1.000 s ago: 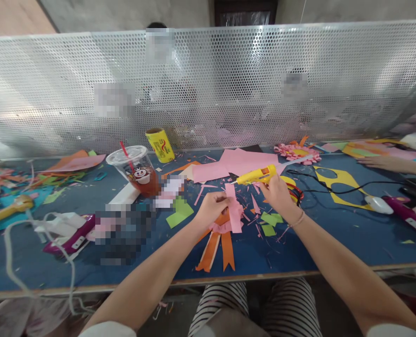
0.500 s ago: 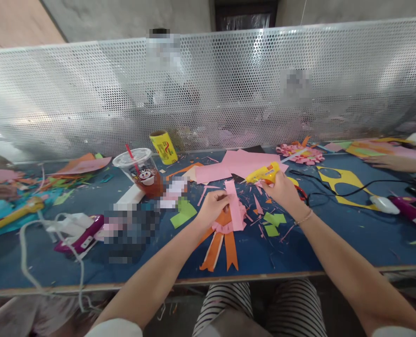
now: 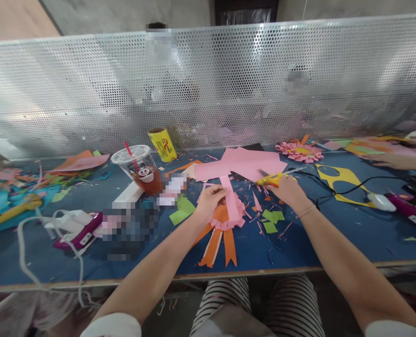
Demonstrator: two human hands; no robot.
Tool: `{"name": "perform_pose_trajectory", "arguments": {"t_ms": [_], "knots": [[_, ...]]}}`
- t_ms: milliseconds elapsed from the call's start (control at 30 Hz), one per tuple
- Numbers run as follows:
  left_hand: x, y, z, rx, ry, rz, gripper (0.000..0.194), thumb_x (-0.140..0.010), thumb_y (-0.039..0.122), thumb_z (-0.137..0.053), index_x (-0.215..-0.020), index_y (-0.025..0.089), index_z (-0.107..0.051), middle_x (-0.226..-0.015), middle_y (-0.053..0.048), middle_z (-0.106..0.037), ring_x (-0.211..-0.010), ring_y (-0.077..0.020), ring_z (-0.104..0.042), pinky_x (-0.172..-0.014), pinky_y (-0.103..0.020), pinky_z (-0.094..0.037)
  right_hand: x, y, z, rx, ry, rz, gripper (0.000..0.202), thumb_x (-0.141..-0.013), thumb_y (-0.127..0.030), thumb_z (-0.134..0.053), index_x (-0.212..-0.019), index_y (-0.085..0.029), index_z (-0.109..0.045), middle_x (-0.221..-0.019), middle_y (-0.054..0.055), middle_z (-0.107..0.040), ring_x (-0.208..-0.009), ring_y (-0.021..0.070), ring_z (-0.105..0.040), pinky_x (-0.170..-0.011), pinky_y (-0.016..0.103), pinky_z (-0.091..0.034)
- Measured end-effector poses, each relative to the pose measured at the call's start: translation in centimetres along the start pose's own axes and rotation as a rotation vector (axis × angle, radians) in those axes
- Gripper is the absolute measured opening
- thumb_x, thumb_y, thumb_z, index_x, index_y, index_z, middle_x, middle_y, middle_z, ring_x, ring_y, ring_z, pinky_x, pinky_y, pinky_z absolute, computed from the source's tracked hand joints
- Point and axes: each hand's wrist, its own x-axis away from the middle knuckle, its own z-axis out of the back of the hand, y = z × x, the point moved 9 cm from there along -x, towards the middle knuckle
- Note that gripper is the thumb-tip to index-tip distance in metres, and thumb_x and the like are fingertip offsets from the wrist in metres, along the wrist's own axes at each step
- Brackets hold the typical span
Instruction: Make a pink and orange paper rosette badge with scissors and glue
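Note:
My left hand [image 3: 213, 201] is closed, pinching the edge of a pink paper strip [image 3: 232, 201]. The strip stands over a paper rosette with a ruffled pink rim [image 3: 241, 213], an orange middle and orange tails [image 3: 213, 248]. My right hand [image 3: 287, 189] is closed around a yellow glue gun [image 3: 271, 179], low over the table to the right of the rosette. A clear glue stick [image 3: 298, 169] juts out behind the gun. Dark scissors blades [image 3: 261, 172] show beside the gun's front; their handles are hidden by the hand.
Pink paper sheets [image 3: 243, 161] lie behind, with a finished-looking pink rosette [image 3: 301, 150] farther right. Green paper pieces [image 3: 273, 216] and scraps surround the work. A drink cup [image 3: 144, 175] and yellow roll [image 3: 163, 145] stand left. Black cable [image 3: 352, 185] runs right; another person's hand [image 3: 387, 160] is there.
My right hand has lowered and moved slightly right with the glue gun, away from the strip. The scissors blades now show. My left hand keeps its pinch on the strip.

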Motion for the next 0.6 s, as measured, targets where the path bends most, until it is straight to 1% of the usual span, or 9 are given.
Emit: {"name": "perform_pose_trajectory", "arguments": {"t_ms": [67, 100, 133, 200, 267, 333, 433, 500, 600], "knots": [[0.1, -0.1, -0.1, 0.010, 0.002, 0.013, 0.026, -0.061, 0.033, -0.071, -0.073, 0.012, -0.060, -0.062, 0.000, -0.054, -0.053, -0.0068, -0.047, -0.051, -0.020, -0.039, 0.0, -0.9, 1.6, 0.040, 0.064, -0.011, 0.045, -0.071, -0.048, -0.059, -0.090, -0.007, -0.054, -0.092, 0.022, -0.055, -0.092, 0.0318, -0.051, -0.074, 0.044, -0.042], [0.2, -0.2, -0.2, 0.016, 0.005, 0.019, 0.027, -0.061, 0.034, -0.071, -0.073, 0.012, -0.060, -0.062, -0.001, -0.054, -0.053, -0.0072, -0.048, -0.051, -0.021, -0.040, 0.0, -2.1, 2.4, 0.006, 0.088, 0.032, 0.046, -0.070, -0.046, -0.062, -0.095, -0.008, -0.054, -0.096, 0.021, -0.054, -0.096, 0.0320, -0.050, -0.077, 0.046, -0.042], [0.2, -0.3, -0.3, 0.021, 0.006, 0.024, 0.027, -0.060, 0.034, -0.071, -0.073, 0.012, -0.060, -0.063, -0.001, -0.055, -0.054, -0.0076, -0.048, -0.052, -0.021, -0.041, 0.0, -3.7, 3.1, -0.070, 0.096, 0.123, 0.047, -0.070, -0.044, -0.063, -0.100, -0.009, -0.053, -0.100, 0.020, -0.053, -0.100, 0.0310, -0.048, -0.081, 0.046, -0.041], [0.3, -0.4, -0.4, 0.032, 0.007, 0.032, 0.028, -0.060, 0.034, -0.071, -0.072, 0.011, -0.060, -0.063, -0.001, -0.055, -0.054, -0.0081, -0.049, -0.052, -0.022, -0.041, 0.7, -7.5, 4.3, -0.279, 0.058, 0.362, 0.047, -0.073, -0.042, -0.061, -0.108, -0.014, -0.051, -0.108, 0.015, -0.052, -0.106, 0.0268, -0.046, -0.089, 0.044, -0.039], [0.3, -0.4, -0.6, 0.040, 0.001, 0.031, 0.028, -0.060, 0.033, -0.071, -0.072, 0.011, -0.060, -0.063, -0.002, -0.056, -0.054, -0.0088, -0.050, -0.053, -0.022, -0.042, 2.0, -11.0, 4.7, -0.442, -0.041, 0.563, 0.040, -0.076, -0.042, -0.058, -0.108, -0.019, -0.052, -0.109, 0.010, -0.052, -0.107, 0.0229, -0.047, -0.093, 0.042, -0.039], [0.4, -0.3, -0.8, 0.042, -0.008, 0.016, 0.027, -0.061, 0.033, -0.070, -0.073, 0.011, -0.061, -0.066, -0.002, -0.058, -0.058, -0.0101, -0.053, -0.056, -0.024, -0.045, 3.3, -13.2, 4.9, -0.559, -0.102, 0.667, 0.030, -0.078, -0.039, -0.056, -0.102, -0.021, -0.055, -0.104, 0.008, -0.054, -0.102, 0.0199, -0.050, -0.090, 0.038, -0.041], [0.4, 0.0, -0.7, 0.007, -0.002, -0.016, 0.027, -0.062, 0.034, -0.069, -0.076, 0.012, -0.062, -0.072, -0.003, -0.061, -0.064, -0.0120, -0.055, -0.062, -0.026, -0.047, 4.5, -14.7, 5.0, -0.701, -0.126, 0.714, 0.015, -0.082, -0.032, -0.052, -0.091, -0.022, -0.058, -0.095, 0.006, -0.055, -0.091, 0.0161, -0.053, -0.082, 0.033, -0.046], [0.4, 0.1, -0.7, -0.031, 0.002, -0.032, 0.027, -0.063, 0.034, -0.068, -0.076, 0.012, -0.063, -0.072, -0.003, -0.062, -0.065, -0.0123, -0.056, -0.064, -0.027, -0.048, 4.6, -14.9, 4.9, -0.761, -0.115, 0.707, 0.012, -0.083, -0.029, -0.050, -0.087, -0.022, -0.059, -0.092, 0.005, -0.055, -0.088, 0.0153, -0.054, -0.077, 0.031, -0.047], [0.4, 0.2, -1.0, -0.111, 0.000, -0.058, 0.023, -0.063, 0.033, -0.067, -0.071, 0.012, -0.062, -0.066, -0.001, -0.060, -0.062, -0.0116, -0.055, -0.061, -0.026, -0.047, 4.5, -14.8, 4.9, -0.812, -0.081, 0.680, 0.009, -0.082, -0.027, -0.051, -0.084, -0.021, -0.058, -0.089, 0.005, -0.055, -0.086, 0.0155, -0.053, -0.074, 0.030, -0.047]]}}
